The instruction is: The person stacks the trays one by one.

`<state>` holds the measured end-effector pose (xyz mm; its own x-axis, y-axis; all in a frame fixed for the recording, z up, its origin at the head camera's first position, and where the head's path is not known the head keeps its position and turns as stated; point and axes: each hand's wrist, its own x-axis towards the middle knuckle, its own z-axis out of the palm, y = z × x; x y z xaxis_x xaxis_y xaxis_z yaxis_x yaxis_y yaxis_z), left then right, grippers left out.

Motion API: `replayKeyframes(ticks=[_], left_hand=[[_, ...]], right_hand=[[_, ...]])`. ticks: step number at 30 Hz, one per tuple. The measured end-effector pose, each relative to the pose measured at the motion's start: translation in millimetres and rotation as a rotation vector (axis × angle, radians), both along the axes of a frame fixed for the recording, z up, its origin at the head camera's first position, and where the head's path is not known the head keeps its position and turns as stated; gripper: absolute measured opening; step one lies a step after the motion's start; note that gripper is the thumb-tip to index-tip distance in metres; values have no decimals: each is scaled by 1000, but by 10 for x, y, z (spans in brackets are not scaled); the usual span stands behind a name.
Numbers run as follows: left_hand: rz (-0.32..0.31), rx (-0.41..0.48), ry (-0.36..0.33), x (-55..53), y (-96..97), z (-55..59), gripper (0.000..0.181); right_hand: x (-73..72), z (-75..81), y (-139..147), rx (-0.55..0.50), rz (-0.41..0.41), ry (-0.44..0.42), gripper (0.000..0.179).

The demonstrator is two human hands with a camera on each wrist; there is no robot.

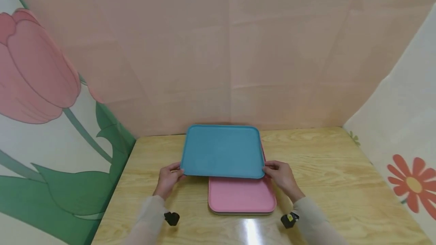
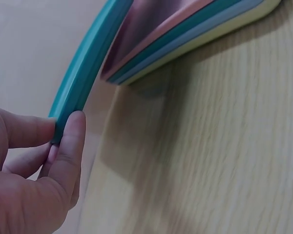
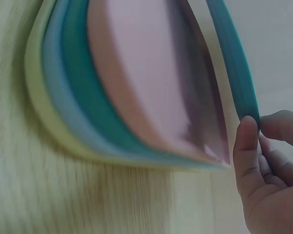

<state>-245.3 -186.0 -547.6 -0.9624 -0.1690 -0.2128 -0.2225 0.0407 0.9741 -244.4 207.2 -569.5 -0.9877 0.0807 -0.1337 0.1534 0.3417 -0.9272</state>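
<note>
A blue tray (image 1: 223,151) is held up between both hands, above a stack of trays. My left hand (image 1: 167,180) pinches its near left corner between thumb and fingers. At the near right corner, my right hand (image 1: 282,177) pinches the rim the same way. Topmost in the stack is a pink tray (image 1: 242,195), partly hidden under the blue one. Both wrist views show a teal tray (image 3: 80,73), a light blue tray (image 3: 56,78) and a pale yellow tray (image 3: 34,83) nested beneath it. The raised tray stands apart from the stack there.
The stack lies on a light wooden table (image 1: 313,162). A pinkish cloth backdrop (image 1: 231,48) rises behind the table's far edge. Flower-printed sheets flank it, with a large tulip (image 1: 41,71) on the left and a red flower (image 1: 413,184) on the right.
</note>
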Motion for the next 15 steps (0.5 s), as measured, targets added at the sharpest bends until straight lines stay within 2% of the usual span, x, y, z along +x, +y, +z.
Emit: replayKeyframes(ticks=[15], left_hand=[[-21,66,25,47,324,-189,39]], right_hand=[[175,-42,294,13,-22,8,34]])
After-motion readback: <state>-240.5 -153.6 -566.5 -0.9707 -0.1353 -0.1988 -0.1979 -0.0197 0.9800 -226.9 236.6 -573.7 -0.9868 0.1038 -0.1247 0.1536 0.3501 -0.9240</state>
